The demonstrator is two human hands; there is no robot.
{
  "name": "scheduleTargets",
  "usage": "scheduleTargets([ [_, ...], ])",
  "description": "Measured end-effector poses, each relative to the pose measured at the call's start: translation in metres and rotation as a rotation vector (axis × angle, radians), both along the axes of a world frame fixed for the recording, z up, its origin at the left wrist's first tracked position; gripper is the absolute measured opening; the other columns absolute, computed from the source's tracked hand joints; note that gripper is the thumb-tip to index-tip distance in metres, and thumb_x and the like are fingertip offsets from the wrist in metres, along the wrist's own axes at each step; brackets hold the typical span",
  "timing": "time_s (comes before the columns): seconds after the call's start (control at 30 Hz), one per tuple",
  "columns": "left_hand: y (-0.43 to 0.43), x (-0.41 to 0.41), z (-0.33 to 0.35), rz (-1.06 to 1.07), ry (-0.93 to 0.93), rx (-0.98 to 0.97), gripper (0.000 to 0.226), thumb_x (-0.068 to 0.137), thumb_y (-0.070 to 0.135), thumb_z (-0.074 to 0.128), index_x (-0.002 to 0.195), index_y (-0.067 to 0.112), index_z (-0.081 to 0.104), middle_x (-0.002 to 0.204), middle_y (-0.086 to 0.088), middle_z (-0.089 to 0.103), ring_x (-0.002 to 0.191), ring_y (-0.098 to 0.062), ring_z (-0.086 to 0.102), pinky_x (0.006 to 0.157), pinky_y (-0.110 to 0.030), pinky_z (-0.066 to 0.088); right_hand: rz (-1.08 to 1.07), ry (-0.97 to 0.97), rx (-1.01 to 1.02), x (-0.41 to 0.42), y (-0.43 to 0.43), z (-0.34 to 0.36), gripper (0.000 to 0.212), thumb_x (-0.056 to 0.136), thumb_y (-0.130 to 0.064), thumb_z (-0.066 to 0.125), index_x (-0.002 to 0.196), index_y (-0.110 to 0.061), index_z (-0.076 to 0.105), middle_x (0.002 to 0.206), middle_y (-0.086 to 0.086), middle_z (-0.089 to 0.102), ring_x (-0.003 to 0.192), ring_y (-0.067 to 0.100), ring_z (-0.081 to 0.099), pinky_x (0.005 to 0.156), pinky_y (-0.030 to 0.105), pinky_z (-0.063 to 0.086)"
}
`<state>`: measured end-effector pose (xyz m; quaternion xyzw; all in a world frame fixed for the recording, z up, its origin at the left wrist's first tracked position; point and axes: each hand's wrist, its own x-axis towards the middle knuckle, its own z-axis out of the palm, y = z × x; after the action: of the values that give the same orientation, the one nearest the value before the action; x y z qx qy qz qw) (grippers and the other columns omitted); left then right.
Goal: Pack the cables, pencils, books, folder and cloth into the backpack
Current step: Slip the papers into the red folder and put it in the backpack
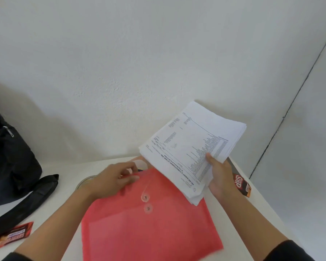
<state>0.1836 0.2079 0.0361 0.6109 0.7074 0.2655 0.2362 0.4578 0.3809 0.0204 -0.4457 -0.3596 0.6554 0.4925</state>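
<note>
A red plastic folder (pixel 151 225) with a string-and-button clasp lies on the white table (pixel 51 206) in front of me. My left hand (pixel 113 180) pinches the folder's upper flap edge with curled fingers. My right hand (pixel 219 177) grips a thick stack of printed white papers (pixel 192 146), held tilted above the folder's upper right corner. The black backpack (pixel 8 161) stands at the far left, its strap (pixel 26 202) trailing across the table.
A red snack wrapper (pixel 9 236) lies at the lower left by the strap. Another dark snack sachet (pixel 242 185) sits at the table's right edge behind my right hand. A round grey rim (pixel 85 181) shows under my left wrist. White walls close off the back.
</note>
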Motion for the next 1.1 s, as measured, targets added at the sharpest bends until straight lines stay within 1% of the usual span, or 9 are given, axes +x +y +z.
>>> scheduleTargets([
  [0.1,-0.004,-0.007,-0.006,0.188,-0.018,0.021,0.007,0.099,0.031,0.066,0.099,0.034,0.060,0.084,0.007,0.070,0.066,-0.012,0.066,0.071,-0.030,0.051,0.020,-0.018,0.027,-0.003,-0.004,-0.001,0.026,0.099,-0.009,0.064,0.119,-0.024,0.067,0.112,0.000,0.075,0.104,0.023,0.070,0.092,0.049,0.055],
  [0.17,-0.008,-0.005,-0.021,0.194,0.066,-0.009,0.029,0.093,0.036,0.070,0.112,0.045,0.051,0.100,0.014,0.063,0.084,-0.006,0.061,0.078,-0.029,0.047,0.016,-0.022,0.001,-0.003,-0.006,-0.008,0.024,0.099,-0.009,0.064,0.114,-0.027,0.066,0.113,0.000,0.074,0.103,0.022,0.069,0.092,0.048,0.056],
  [0.3,-0.018,0.004,-0.048,0.124,0.342,-0.156,0.089,0.064,0.082,0.049,0.144,0.044,0.042,0.128,0.014,0.042,0.122,-0.010,0.040,0.108,-0.043,0.034,0.005,-0.048,-0.070,-0.002,-0.010,-0.030,0.030,0.100,-0.008,0.062,0.127,-0.021,0.063,0.110,-0.002,0.072,0.100,0.019,0.066,0.090,0.044,0.052],
  [0.5,-0.025,0.008,-0.070,0.034,0.600,-0.207,0.110,0.061,0.085,0.056,0.156,0.032,0.036,0.146,0.010,0.039,0.134,-0.016,0.037,0.104,-0.042,0.028,0.036,-0.029,-0.163,-0.001,-0.008,-0.053,0.032,0.101,-0.007,0.059,0.130,-0.021,0.064,0.119,0.004,0.072,0.112,0.031,0.065,0.103,0.057,0.049],
  [0.6,-0.024,0.006,-0.071,0.018,0.592,-0.168,0.101,0.064,0.077,0.053,0.150,0.025,0.049,0.145,0.007,0.048,0.129,-0.019,0.045,0.100,-0.038,0.034,0.042,-0.036,-0.215,-0.002,-0.012,-0.068,0.033,0.101,-0.007,0.059,0.132,-0.020,0.064,0.118,0.004,0.072,0.113,0.032,0.065,0.102,0.055,0.050],
  [0.77,-0.024,0.013,-0.056,0.022,0.510,-0.079,0.054,0.077,0.030,0.059,0.130,0.022,0.060,0.125,0.006,0.064,0.111,-0.020,0.059,0.085,-0.032,0.047,0.034,-0.053,-0.269,0.001,-0.016,-0.082,0.033,0.101,-0.008,0.060,0.130,-0.022,0.064,0.123,0.004,0.071,0.114,0.032,0.063,0.104,0.057,0.048],
  [0.87,-0.022,0.012,-0.034,0.143,0.279,0.033,0.042,0.093,0.011,0.055,0.126,0.036,0.059,0.104,0.021,0.065,0.086,-0.001,0.061,0.076,-0.020,0.043,0.043,0.037,-0.282,0.003,-0.015,-0.076,0.032,0.101,-0.007,0.060,0.128,-0.022,0.066,0.124,0.005,0.071,0.115,0.032,0.064,0.105,0.059,0.047],
  [0.93,-0.013,-0.002,-0.020,0.195,0.155,-0.020,0.038,0.098,0.003,0.048,0.109,0.036,0.062,0.092,0.030,0.069,0.083,0.007,0.064,0.089,-0.021,0.050,0.078,0.154,-0.261,0.001,-0.014,-0.070,0.035,0.101,-0.007,0.059,0.132,-0.020,0.064,0.127,0.008,0.071,0.118,0.033,0.065,0.106,0.060,0.047],
  [1.1,0.008,-0.036,0.004,0.063,-0.044,-0.196,0.023,0.102,0.026,0.047,0.104,0.034,0.069,0.108,0.011,0.074,0.099,-0.017,0.073,0.104,-0.045,0.050,0.216,0.368,-0.167,-0.019,-0.021,-0.045,0.049,0.098,-0.010,0.058,0.146,-0.016,0.052,0.142,0.013,0.061,0.132,0.037,0.057,0.113,0.064,0.038],
])
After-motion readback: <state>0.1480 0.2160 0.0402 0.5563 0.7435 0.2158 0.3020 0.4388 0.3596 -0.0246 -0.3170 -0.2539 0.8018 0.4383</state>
